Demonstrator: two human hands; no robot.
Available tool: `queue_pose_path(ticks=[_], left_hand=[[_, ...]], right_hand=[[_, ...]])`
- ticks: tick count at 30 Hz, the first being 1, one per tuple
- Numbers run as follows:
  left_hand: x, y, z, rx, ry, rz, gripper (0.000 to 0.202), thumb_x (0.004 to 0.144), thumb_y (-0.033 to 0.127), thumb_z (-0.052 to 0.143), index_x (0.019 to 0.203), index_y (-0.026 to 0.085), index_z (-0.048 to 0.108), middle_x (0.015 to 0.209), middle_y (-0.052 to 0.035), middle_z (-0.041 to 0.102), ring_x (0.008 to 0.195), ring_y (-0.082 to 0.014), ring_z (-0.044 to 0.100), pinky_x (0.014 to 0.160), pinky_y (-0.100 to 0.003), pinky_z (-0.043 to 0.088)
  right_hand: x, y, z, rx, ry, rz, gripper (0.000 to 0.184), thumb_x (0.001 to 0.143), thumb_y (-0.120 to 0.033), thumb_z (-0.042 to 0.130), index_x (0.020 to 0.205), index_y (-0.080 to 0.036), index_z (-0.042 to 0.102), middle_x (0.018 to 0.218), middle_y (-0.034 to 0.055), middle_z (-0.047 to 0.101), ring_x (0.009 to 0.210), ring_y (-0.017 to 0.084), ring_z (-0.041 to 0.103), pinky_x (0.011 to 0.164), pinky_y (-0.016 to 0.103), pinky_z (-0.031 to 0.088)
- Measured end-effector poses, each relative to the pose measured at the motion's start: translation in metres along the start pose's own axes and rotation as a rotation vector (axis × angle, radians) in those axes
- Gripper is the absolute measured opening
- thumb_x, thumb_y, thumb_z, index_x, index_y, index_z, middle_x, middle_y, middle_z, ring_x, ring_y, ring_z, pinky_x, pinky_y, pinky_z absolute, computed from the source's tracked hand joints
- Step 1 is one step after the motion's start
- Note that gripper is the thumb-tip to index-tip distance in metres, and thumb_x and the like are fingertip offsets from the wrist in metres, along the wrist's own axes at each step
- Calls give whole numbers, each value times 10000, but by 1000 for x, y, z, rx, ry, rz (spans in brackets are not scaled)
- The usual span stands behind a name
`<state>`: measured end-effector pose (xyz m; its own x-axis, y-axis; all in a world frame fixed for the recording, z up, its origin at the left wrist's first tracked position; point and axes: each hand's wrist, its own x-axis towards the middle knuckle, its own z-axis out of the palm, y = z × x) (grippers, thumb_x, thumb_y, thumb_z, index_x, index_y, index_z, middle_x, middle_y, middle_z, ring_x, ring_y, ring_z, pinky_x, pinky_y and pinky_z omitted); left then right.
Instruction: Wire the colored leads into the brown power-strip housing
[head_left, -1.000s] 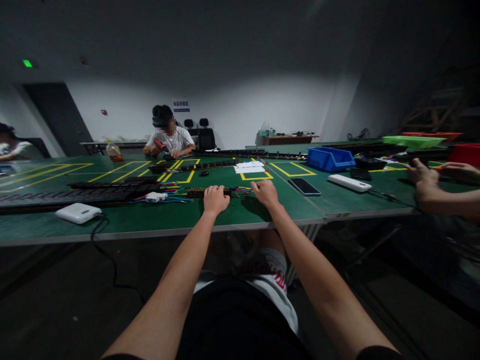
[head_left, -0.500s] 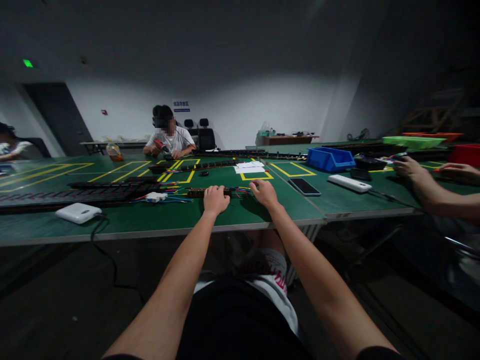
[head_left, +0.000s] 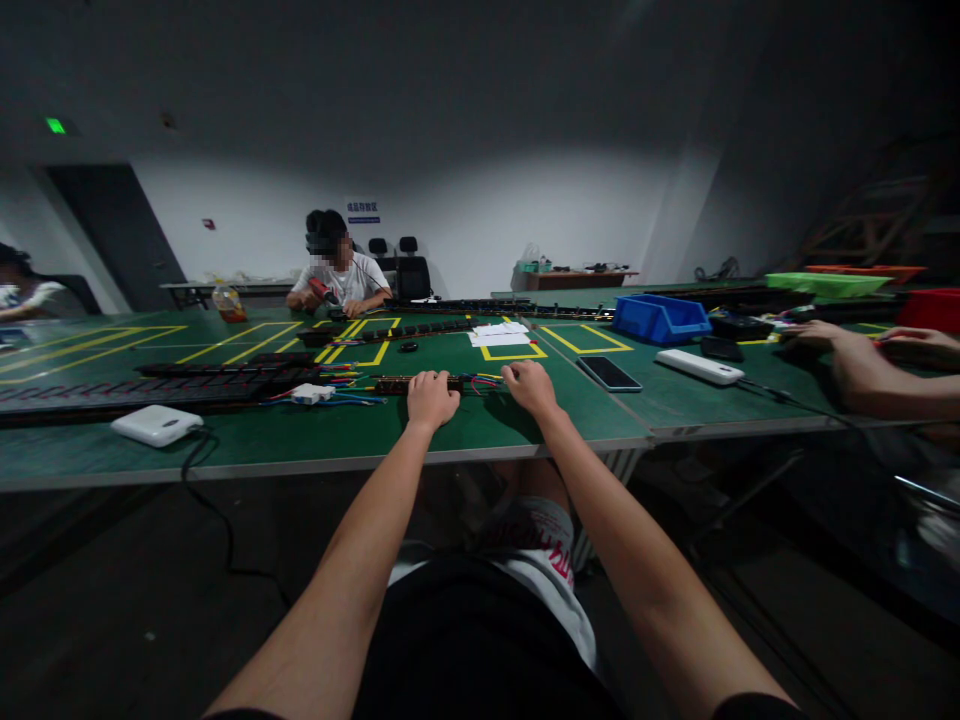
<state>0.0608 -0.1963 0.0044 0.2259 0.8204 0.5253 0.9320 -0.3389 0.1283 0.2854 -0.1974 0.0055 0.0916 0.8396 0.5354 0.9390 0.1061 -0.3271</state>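
A narrow dark electronic strip lies along the near part of the green table. Over its right half curls my left hand, fingers closed on the strip and pressing it against the tabletop. Thin coloured wires in red, blue and yellow come out of the strip's right end. My right hand is closed at the far end of these wires, pinching them; its fingertips are partly hidden. More coloured wires and a white connector block lie left of the strip.
Long dark strips and a white power bank lie at left. To the right are a phone, another white power bank and a blue bin. A co-worker's hands work at far right; another person sits opposite, holding a red tool.
My left hand stays on the strip, and my right hand has shifted very slightly to the right. At far right, the co-worker's hands have moved a little.
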Motion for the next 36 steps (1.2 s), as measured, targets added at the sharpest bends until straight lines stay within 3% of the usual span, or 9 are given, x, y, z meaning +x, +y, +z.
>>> queue_pose_path(ticks=[7,12,15,19,23,25,29,36], left_hand=[[-1,1,-3,-9,-12,1,355,933,300,522,1233,188,675,1219,-136,698,1200,-305,578,1103,-459,415],[-1,2,-3,21,-7,-15,354,919,298,539,1224,191,681,1216,-135,699,1196,-300,577,1089,-444,418],[-1,2,-3,8,-10,-3,361,932,306,527,1236,182,677,1226,-138,696,1198,-297,582,1099,-445,415],[-1,1,-3,14,-5,-6,365,923,292,534,1242,184,675,1222,-134,699,1199,-303,581,1094,-449,421],[0,1,-1,18,-6,-5,360,926,296,535,1243,197,675,1224,-126,701,1206,-300,578,1099,-445,418],[0,1,0,14,-2,-5,364,926,295,532,1246,192,675,1228,-133,698,1211,-306,575,1099,-450,416],[0,1,0,-1,-6,-5,363,925,290,532,1244,195,675,1233,-139,692,1211,-311,571,1104,-460,411],[0,1,-1,1,-4,-5,356,926,293,531,1235,192,676,1228,-137,693,1212,-305,573,1100,-449,412]], right_hand=[[-3,-3,0,-21,-154,33,460,1005,-415,464,776,-196,798,794,107,748,746,195,645,627,272,357],[-4,-4,-2,-29,-104,19,461,1003,-429,465,773,-194,787,835,114,759,742,191,640,613,282,323],[-5,-4,-3,-23,-143,28,462,1003,-447,478,759,-197,781,816,108,752,731,188,637,603,283,314],[-3,-2,-1,-27,-100,30,472,1022,-429,448,793,-194,787,859,111,746,786,197,643,640,276,353],[-1,1,3,-2,-13,40,380,1010,-440,496,1047,-211,797,1071,115,731,957,212,639,758,266,412],[-1,2,5,5,-45,26,408,1014,-488,496,1115,-222,789,1111,121,716,1007,220,629,805,271,422],[-2,1,7,-22,-170,-5,507,1032,-567,440,1046,-216,805,1061,135,714,1003,229,624,816,277,422],[-1,0,5,-63,-191,-8,519,1053,-519,407,943,-201,802,1013,134,727,953,222,640,772,269,409]])
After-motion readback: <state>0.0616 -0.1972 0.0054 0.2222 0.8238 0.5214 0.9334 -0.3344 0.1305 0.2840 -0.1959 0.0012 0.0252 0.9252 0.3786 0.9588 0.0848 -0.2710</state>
